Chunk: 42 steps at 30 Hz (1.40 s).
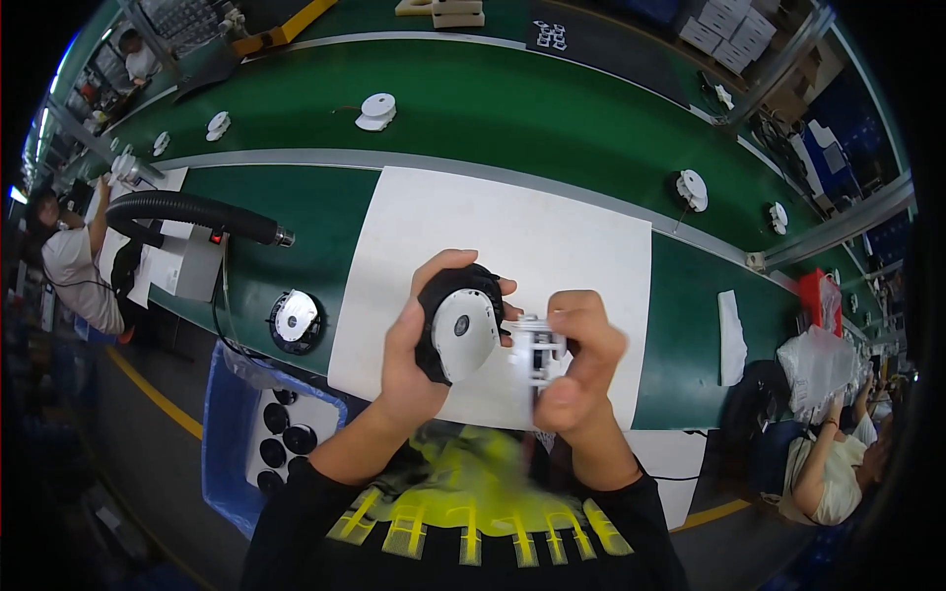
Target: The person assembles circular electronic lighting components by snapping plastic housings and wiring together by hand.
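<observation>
Over a white sheet (pixel 414 236) on the bench, my left hand (pixel 414 360) grips a round black housing with a white domed cover (pixel 466 335). Its fingers wrap the black rim, and the white face is tilted toward me. Just to the right, my right hand (pixel 583 360) pinches a small white plastic frame-like part (pixel 535 353) between thumb and fingers. That part is slightly blurred and sits close to the housing; whether the two touch, I cannot tell. A similar black and white round unit (pixel 296 321) lies on the green bench left of the sheet.
A black flexible hose (pixel 197 205) arches from a grey box (pixel 185 261) at left. Below it stands a blue-lined bin (pixel 227 433) with several black round parts. Beyond the bench, a green conveyor (pixel 532 118) carries white units. Co-workers sit at both sides. A folded white cloth (pixel 730 338) lies right.
</observation>
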Each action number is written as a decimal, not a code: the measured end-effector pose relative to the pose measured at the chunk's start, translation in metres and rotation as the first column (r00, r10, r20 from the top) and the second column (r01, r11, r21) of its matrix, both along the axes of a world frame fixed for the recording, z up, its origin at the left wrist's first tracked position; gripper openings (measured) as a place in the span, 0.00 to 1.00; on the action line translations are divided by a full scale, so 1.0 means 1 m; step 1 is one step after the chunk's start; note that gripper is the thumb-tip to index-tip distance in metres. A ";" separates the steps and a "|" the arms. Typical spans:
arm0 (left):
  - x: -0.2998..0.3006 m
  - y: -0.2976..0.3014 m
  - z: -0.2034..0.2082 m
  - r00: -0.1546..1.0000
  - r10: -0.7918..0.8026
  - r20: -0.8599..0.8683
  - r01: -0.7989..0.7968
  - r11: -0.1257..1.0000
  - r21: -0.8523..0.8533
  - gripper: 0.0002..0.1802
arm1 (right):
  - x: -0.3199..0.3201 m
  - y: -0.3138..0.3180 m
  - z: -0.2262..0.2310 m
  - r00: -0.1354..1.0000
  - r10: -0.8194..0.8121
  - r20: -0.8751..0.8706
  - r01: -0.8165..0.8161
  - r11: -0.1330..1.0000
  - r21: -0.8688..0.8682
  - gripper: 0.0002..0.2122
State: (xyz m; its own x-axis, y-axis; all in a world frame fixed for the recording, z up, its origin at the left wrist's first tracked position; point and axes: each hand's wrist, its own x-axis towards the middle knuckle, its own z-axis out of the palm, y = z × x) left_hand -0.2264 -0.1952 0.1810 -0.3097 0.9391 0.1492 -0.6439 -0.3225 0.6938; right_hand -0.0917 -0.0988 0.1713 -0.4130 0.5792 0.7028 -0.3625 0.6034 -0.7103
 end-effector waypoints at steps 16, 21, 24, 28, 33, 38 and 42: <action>0.007 -0.004 -0.006 0.857 0.116 -0.502 -0.131 0.991 0.006 0.38 | -0.024 0.001 0.001 0.928 -0.359 0.099 0.223 0.747 0.627 0.20; 0.005 -0.006 -0.008 0.855 0.086 -0.512 -0.089 0.996 0.019 0.39 | -0.018 -0.001 0.003 0.884 -0.408 0.228 0.166 0.730 0.663 0.19; 0.007 -0.019 -0.019 0.659 0.091 -0.746 -0.027 0.995 0.098 0.38 | -0.015 0.003 -0.010 0.972 -0.153 0.175 0.018 0.801 0.599 0.22; 0.005 -0.032 -0.026 0.643 -0.100 -0.759 0.075 0.995 -0.067 0.39 | -0.019 -0.006 -0.042 0.970 0.157 0.188 -0.206 0.937 0.282 0.24; -0.010 0.049 -0.063 0.851 -0.113 -0.512 0.017 0.982 -0.189 0.34 | -0.040 0.038 -0.054 0.964 -0.190 0.185 0.137 0.954 0.267 0.25; -0.060 0.228 -0.072 0.911 -0.178 0.372 0.323 0.870 -0.374 0.30 | -0.020 0.079 -0.040 0.857 -0.410 0.312 0.370 0.911 0.180 0.26; -0.095 0.298 -0.097 0.854 -0.070 0.515 0.248 0.925 -0.286 0.36 | 0.001 0.047 -0.025 0.800 -0.344 0.491 0.299 0.939 0.170 0.23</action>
